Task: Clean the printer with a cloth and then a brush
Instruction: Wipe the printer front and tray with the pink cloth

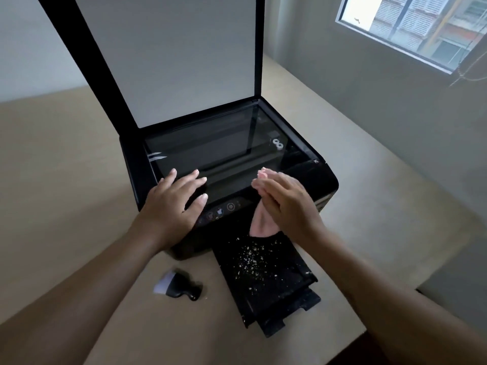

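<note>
- The person's forearms are reaching in from the bottom edge toward the black printer [326,180] on the tan table [66,167].
- The left hand [174,204] is lying flat and empty, fingers spread, bracing the front left corner by the control panel [221,210].
- The right hand [284,198] is clutching the pink cloth [259,222] at the glass's [210,143] front edge; the lid [163,56] is standing open.
- The brush [179,284] is lying untouched on the table, just left of the output tray [263,280].
- Judging by the crumbs on the tray (plenty of them), the cloth stage is underway and the brushing is not yet begun.
</note>
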